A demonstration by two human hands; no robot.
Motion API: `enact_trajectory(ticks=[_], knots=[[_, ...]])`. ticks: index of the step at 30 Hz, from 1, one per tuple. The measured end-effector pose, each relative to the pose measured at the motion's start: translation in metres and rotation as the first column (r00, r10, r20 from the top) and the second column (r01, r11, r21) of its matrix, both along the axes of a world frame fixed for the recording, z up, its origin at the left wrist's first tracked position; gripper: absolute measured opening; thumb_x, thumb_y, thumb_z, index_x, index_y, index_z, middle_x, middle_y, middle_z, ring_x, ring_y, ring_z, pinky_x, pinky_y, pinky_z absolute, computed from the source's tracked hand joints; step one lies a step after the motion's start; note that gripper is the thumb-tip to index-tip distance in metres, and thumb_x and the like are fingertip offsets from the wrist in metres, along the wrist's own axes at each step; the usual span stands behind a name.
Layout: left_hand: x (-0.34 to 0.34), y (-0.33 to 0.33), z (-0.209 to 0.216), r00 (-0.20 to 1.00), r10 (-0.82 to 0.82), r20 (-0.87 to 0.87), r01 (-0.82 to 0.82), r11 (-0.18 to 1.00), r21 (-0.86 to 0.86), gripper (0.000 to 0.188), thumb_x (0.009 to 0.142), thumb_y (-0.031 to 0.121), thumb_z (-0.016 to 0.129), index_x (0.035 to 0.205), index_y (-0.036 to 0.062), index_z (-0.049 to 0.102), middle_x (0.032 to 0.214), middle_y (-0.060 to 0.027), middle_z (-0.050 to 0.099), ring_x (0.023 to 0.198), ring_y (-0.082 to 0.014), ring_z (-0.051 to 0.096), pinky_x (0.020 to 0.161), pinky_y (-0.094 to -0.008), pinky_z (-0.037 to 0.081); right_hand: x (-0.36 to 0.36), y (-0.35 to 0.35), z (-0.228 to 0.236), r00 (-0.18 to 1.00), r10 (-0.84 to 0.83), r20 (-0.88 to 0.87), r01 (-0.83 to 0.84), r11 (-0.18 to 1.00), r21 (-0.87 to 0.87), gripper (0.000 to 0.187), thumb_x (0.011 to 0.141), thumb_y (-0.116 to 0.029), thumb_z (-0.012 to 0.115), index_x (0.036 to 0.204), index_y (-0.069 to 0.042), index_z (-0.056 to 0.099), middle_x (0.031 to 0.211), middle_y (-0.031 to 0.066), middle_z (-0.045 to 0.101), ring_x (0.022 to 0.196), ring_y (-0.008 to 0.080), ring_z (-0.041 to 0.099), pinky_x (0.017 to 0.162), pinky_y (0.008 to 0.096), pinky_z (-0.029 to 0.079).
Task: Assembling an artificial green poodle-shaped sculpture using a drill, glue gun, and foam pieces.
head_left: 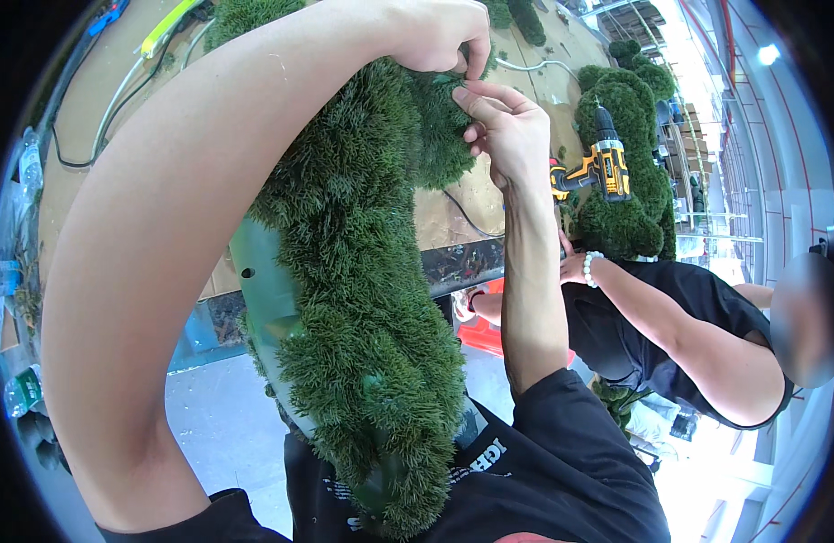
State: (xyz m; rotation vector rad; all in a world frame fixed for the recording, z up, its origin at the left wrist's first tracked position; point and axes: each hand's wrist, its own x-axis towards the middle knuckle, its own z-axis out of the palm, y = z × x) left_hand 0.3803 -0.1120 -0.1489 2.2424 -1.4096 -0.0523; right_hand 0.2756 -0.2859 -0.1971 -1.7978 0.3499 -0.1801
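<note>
A long form covered in dark green artificial foliage (358, 253) stretches from my chest out over the table. Bare green plastic shell (270, 285) shows along its left side. My left hand (444, 36) reaches across the far end, thumb and finger pinched together close to the foliage. Just below and to the right, my right hand (509, 122) is also closed in a pinch, its fingertips at the edge of a side branch (440, 136) of the foliage. Whatever either hand pinches is too small to make out.
A yellow and black cordless drill (607, 167) is right of my right hand, in front of another foliage piece (620, 109). A co-worker (697, 335) with a beaded bracelet sits or leans at the right. Cables (109, 127) run over the brown-covered table (96, 86).
</note>
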Motion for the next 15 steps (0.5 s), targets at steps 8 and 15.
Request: enact_trajectory(ticks=[8,15], knots=[[-0.0009,0.0004,0.004,1.0,0.016,-0.019,-0.015,0.999,0.039,0.023,0.086,0.003,0.066,0.101,0.0101,0.082,0.117,-0.0141,0.069,0.113,-0.0342,0.064,0.092,-0.0437,0.053,-0.001,0.003,-0.0038,0.999,-0.015,0.036,0.016,1.0,-0.016,0.018,0.086,-0.006,0.081,0.101,0.004,0.075,0.074,0.0047,0.07,0.052,0.0077,0.059,0.043,0.0219,0.044],[0.0005,-0.0019,0.0029,0.997,0.049,-0.063,-0.046,0.998,0.047,0.023,0.084,0.001,0.066,0.098,0.009,0.083,0.11,-0.0146,0.074,0.109,-0.0336,0.066,0.088,-0.0436,0.055,0.0002,0.0059,-0.0067,0.998,-0.037,0.058,0.038,0.999,-0.024,0.017,0.086,-0.006,0.08,0.099,0.004,0.075,0.072,0.0041,0.069,0.048,0.0073,0.055,0.042,0.0225,0.042]])
